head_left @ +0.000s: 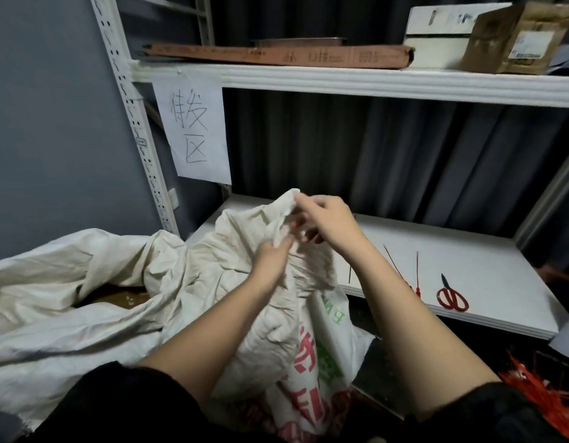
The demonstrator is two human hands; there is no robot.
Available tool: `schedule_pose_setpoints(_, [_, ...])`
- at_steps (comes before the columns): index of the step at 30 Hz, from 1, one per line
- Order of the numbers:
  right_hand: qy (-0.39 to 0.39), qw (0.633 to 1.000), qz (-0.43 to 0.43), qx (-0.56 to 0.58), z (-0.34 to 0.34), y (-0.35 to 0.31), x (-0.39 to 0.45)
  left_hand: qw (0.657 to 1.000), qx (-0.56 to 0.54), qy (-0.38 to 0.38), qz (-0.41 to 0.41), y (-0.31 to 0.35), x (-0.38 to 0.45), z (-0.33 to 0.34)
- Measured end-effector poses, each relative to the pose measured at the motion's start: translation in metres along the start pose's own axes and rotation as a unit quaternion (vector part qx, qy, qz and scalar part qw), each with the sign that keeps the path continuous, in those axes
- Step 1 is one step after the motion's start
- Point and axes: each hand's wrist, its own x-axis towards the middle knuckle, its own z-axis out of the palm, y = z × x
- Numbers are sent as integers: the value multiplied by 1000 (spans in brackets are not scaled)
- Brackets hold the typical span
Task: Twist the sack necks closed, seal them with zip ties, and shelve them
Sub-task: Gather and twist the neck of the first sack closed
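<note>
A white woven sack (270,330) with red and green print stands in front of me against the lower shelf (488,282). My left hand (272,255) grips the bunched fabric of its neck from below. My right hand (324,223) pinches the top edge of the neck, just above the left hand. A few thin zip ties (401,273) with red heads lie on the shelf board to the right of my right forearm. A second white sack (69,282) lies open and slumped on the left.
Red-handled scissors (452,295) lie on the lower shelf near its front edge. A paper sign (192,129) hangs from the upper shelf, which carries cardboard boxes (516,39). A heap of red zip ties (532,388) sits on the floor at the lower right.
</note>
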Motion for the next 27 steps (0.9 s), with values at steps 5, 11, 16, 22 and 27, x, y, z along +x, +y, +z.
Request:
schedule_pose_setpoints(5, [104,974,203,6,-17,74,3,995,-93,16,-39,23,10,-38])
schedule_pose_setpoints(11, [-127,893,428,52,-4,106,-24,988,-148,-12,-48,49,11,-50])
schedule_pose_setpoints(16, [14,772,445,454,14,112,-1,997,-62,-41,-17,45,11,-50])
schedule_pose_setpoints(22, [165,942,250,149,-3,65,38,977,164,-122,56,22,14,-40])
schedule_pose_setpoints(27, [124,989,-55,-58,-22,7,53,929,338,-129,73,5,18,-20])
